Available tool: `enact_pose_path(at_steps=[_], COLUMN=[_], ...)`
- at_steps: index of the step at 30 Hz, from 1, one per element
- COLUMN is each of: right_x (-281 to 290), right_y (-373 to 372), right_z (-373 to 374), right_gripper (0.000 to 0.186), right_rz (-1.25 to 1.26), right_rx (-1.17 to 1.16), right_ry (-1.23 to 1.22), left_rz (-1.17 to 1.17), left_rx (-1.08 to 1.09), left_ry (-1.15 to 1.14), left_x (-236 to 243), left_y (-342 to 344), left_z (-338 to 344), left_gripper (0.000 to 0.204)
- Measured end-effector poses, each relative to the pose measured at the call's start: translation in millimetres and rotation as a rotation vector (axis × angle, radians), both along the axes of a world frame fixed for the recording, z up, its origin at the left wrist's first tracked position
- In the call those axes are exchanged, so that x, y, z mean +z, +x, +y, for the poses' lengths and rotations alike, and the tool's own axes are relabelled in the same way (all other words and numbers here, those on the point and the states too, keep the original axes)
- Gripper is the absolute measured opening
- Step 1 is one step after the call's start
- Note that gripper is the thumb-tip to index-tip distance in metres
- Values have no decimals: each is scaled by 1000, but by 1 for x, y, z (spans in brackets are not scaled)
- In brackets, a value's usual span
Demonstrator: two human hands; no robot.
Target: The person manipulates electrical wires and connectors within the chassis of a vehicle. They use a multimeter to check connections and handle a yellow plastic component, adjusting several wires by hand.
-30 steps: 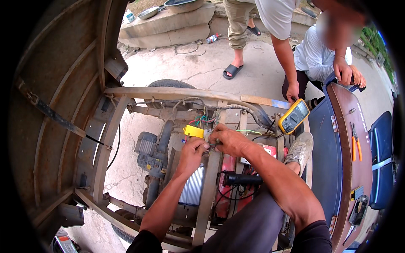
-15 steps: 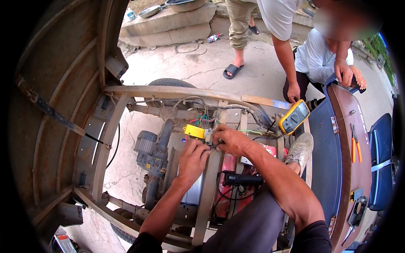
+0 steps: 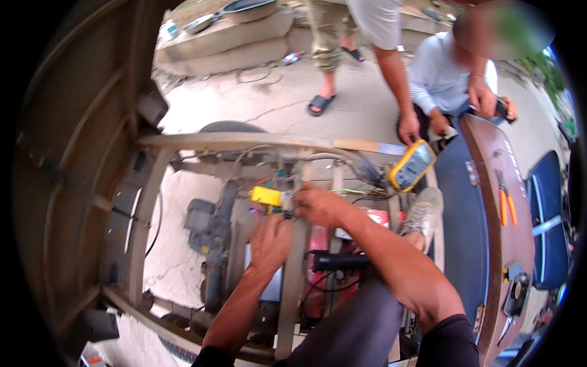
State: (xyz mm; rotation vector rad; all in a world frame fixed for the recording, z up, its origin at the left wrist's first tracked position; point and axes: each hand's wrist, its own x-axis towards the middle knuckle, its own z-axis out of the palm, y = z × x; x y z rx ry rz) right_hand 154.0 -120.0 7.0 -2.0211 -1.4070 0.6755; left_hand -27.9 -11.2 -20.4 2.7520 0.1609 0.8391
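head view: camera swings, work stays put

since half a second ago everything has shifted leftward and blurred, and a crouching person's hand [image 3: 438,123] now shows just beside the yellow meter [image 3: 413,166], which a standing person's hand [image 3: 408,128] holds. the left hand [image 3: 269,243] and right hand [image 3: 321,207] remain close together, so the work seems unbroken. a small dark piece [image 3: 288,215] sits between them, near the yellow box [image 3: 266,196] and coloured wires [image 3: 281,179]. both hands' fingers curl inward; i cannot tell what, if anything, they pinch.
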Motion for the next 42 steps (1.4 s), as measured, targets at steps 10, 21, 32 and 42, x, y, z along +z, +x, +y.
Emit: enact_pose_path(at_steps=[10,21,32,42], right_x=[3,10,11,94], right_y=[-9,-8,-8,7], right_z=[8,11,16,-9], right_gripper=[16,14,17,26], right_rz=[-90,-114,-87,-160], right_rx=[-56,-68,-118,-346], right_ry=[-19,-68,39,366], left_rz=[121,236,198,259], left_rx=[76,-12,50,109], left_ry=[-229,-456,-504,-794], left_x=[2,22,6,-5], left_y=[0,-1,2,1], left_z=[-11,-6,-6,3], left_gripper=[17,7,4,7])
